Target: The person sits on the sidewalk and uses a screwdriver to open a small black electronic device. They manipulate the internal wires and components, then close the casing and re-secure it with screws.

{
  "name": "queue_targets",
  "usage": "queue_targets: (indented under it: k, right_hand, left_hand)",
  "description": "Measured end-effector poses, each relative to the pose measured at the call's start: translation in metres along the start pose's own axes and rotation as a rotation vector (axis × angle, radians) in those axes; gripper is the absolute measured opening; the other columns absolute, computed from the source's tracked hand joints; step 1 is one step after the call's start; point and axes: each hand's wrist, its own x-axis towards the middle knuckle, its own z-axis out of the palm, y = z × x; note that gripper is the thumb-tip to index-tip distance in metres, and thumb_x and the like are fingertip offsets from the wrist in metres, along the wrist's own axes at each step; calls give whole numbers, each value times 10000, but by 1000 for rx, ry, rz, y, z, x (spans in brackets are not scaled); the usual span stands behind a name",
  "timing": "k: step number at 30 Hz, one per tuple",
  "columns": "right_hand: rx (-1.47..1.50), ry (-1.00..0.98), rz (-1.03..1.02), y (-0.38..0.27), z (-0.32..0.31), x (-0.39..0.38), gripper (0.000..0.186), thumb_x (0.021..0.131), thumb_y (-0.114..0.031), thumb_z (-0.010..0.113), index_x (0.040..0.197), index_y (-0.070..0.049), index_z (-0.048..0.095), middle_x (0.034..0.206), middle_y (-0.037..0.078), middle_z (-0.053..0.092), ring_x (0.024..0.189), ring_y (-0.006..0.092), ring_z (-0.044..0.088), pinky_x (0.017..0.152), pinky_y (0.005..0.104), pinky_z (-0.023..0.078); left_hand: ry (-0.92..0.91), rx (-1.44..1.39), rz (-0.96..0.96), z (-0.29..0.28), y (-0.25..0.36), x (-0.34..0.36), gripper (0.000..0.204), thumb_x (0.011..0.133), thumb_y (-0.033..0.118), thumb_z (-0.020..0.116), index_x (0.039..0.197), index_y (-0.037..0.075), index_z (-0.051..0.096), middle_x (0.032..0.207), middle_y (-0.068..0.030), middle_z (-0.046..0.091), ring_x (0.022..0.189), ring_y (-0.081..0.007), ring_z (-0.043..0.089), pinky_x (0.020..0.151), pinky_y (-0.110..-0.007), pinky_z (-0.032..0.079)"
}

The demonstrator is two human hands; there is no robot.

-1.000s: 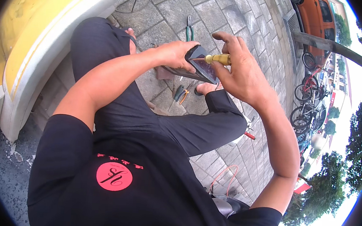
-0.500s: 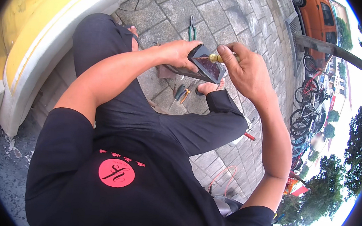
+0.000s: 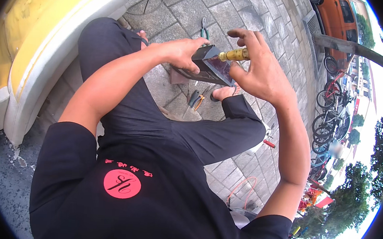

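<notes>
My left hand (image 3: 181,53) grips one end of a black box-shaped device (image 3: 223,82), thumb on the near side and fingers over the far edge. The device is tilted, with a dark glossy face toward the right. At that face is a screwdriver with a yellow translucent handle (image 3: 236,55); its shaft and tip are hard to make out. My right hand (image 3: 266,78) has the handle's end between thumb and fingers, in a loosened hold with the index finger raised. On the paving below lie a dark-handled screwdriver (image 3: 194,96) and orange-handled pliers (image 3: 199,103).
Green-handled pliers (image 3: 205,30) lie on the paving beyond the device. A red-handled tool (image 3: 269,144) is past my right knee. A yellow and white wall (image 3: 48,50) rises at the left. Bicycles (image 3: 326,125) and an orange vehicle (image 3: 336,23) stand at the right.
The fingers of my right hand have spread and loosened around the yellow handle, uncovering more of it. My left hand and the device have shifted slightly left.
</notes>
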Motion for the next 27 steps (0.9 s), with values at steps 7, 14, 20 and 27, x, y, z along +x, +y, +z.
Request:
queue_targets:
  k: [7, 14, 20, 27]
  right_hand:
    - [110, -93, 178, 3, 1, 15, 470, 992, -383, 699, 1364, -95, 720, 1218, 239, 764, 1052, 454, 760, 923, 518, 598]
    - [-30, -144, 279, -9, -3, 21, 441, 1114, -439, 578, 1116, -40, 767, 978, 253, 795, 964, 475, 768, 855, 557, 588]
    - [-77, 25, -25, 7, 5, 2, 517, 947, -322, 702, 1410, -93, 672, 1180, 197, 696, 1089, 391, 745, 949, 476, 592]
    - [-10, -3, 137, 1, 3, 3, 443, 998, -353, 681, 1350, -85, 687, 1073, 253, 794, 1014, 441, 773, 883, 533, 595]
  left_hand:
    - [107, 132, 208, -13, 4, 1, 325, 919, 252, 854, 1186, 94, 755, 1020, -119, 741, 994, -304, 718, 882, -445, 559]
    - [2, 234, 166, -18, 5, 9, 307, 923, 242, 834, 1165, 75, 750, 1043, -137, 744, 1004, -336, 720, 889, -470, 562]
    - [-27, 274, 161, -20, 20, 2, 360, 922, 211, 816, 1250, 94, 720, 1030, -150, 733, 993, -353, 717, 876, -483, 560]
    - [-40, 247, 153, -21, 21, 1, 348, 928, 191, 806, 1255, 116, 713, 994, -142, 714, 945, -333, 708, 851, -482, 551]
